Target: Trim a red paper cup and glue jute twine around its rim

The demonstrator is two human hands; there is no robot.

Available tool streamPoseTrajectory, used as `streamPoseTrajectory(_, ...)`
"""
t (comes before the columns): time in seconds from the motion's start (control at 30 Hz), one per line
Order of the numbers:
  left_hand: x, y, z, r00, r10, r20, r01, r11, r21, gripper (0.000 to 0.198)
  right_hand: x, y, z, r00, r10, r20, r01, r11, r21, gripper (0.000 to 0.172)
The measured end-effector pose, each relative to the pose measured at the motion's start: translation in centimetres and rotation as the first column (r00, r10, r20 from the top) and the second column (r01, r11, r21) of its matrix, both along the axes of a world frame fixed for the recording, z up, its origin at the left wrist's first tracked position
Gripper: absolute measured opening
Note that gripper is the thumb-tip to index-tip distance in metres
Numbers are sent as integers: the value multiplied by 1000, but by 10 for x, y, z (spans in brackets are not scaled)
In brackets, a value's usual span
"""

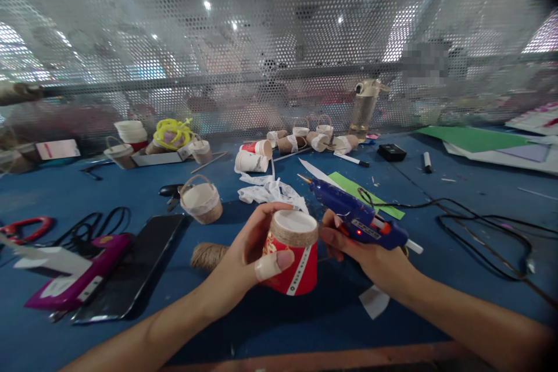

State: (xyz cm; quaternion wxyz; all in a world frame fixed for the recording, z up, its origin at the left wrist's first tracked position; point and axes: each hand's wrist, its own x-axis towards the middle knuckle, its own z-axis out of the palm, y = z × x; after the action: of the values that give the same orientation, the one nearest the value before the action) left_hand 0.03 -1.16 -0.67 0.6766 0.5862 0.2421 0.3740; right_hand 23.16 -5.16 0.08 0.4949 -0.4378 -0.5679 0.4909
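Note:
My left hand (250, 253), with a bandage on its thumb, is wrapped around a red paper cup (291, 270). Twine is wound in a band (295, 236) just below the cup's white rim. Right of the cup, my right hand (360, 250) is closed about the handle area of a blue glue gun (355, 209). Its handle is hidden by my fingers. The nozzle points up and left, clear of the cup, and a red light glows on its body. A ball of twine (208, 256) lies left of my left hand. Beyond it stands a small twine-covered bucket (202, 202).
White lace ribbon (274, 192) and paper cups (253, 158) lie ahead. A phone (131, 270) and purple power strip (82, 273) are at left. Black cord (475, 218) trails right. Small buckets (320, 140) and a bottle (364, 109) stand near the perforated screen (279, 29).

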Motion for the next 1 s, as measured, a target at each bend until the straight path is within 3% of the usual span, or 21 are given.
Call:
streamPoseTrajectory(0.23,1,1,0,996,-29,80,37,994,-101,51,-1,0,0,993,-33,-110,31,999,-20,34)
streamPoseTrajectory(0.33,1,1,0,996,-35,77,42,995,-93,42,-2,0,-4,991,-53,-124,55,998,7,31)
streamPoseTrajectory(0.57,-2,0,0,999,-45,-29,44,998,-49,52,-6,-3,-8,982,-78,-174,72,997,-39,35)
streamPoseTrajectory(1.0,-2,2,2,998,-66,0,66,996,-66,49,-6,-4,-7,986,-104,-128,105,994,5,35)
